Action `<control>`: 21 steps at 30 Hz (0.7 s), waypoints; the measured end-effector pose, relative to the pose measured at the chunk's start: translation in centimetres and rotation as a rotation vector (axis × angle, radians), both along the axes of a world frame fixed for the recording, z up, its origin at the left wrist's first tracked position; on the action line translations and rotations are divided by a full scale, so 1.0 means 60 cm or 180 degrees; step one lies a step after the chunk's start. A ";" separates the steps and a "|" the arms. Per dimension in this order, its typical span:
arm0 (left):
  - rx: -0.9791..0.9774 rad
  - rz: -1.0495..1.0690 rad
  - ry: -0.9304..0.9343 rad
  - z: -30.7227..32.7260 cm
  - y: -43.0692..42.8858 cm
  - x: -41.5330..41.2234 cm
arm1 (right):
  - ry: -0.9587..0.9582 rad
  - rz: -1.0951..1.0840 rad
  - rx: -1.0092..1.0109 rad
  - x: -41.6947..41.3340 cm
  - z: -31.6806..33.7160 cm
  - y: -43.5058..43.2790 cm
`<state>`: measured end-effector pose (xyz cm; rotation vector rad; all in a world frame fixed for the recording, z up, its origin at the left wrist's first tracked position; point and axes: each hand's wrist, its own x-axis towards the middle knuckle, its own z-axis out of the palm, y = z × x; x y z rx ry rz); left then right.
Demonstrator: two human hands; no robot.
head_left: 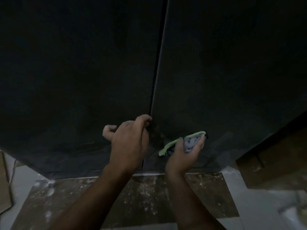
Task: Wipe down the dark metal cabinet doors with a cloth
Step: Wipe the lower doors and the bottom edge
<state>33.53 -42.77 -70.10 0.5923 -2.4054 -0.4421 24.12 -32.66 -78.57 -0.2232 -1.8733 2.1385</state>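
Brown, white-flecked floor [149, 196] lies nearest, with paler ground on either side. A flat cardboard piece [4, 193] lies at the left edge. On the right a cardboard box [274, 163] stands close against the lower corner of the right door [232, 63], crowding that end.

Two bare forearms reach forward over the floor. The left grip [129, 143] is clenched. Its fingers [144, 119] curl at the seam [157, 72] and hook the edge of the left door [74, 72], with the thumb bent out to the left. Just beside it, the right grip [182, 156] grasps a bunched cloth [191, 142], grey with a green border, low in front of the right door. Whether the cloth touches the metal I cannot tell. Beyond the hands, both dark doors rise and fill the view.
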 end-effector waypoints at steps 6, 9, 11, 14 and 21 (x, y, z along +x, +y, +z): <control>0.0159 -0.0207 0.0382 0.037 0.036 -0.004 | 0.0891 0.0369 0.0953 0.045 0.019 -0.053; -0.0115 -0.0565 0.0233 0.037 0.062 -0.010 | 0.1086 0.0550 0.1295 0.012 -0.002 -0.022; -0.0317 -0.0796 -0.0202 0.024 0.070 -0.020 | 0.1293 0.0385 0.1382 -0.004 -0.003 -0.004; -0.1191 -0.0951 -0.0667 0.007 0.079 -0.035 | 0.1200 -0.0034 0.1054 -0.030 -0.005 0.008; -0.2221 -0.0989 -0.0864 0.003 0.102 -0.086 | 0.0571 -0.0564 0.0385 -0.090 0.021 0.065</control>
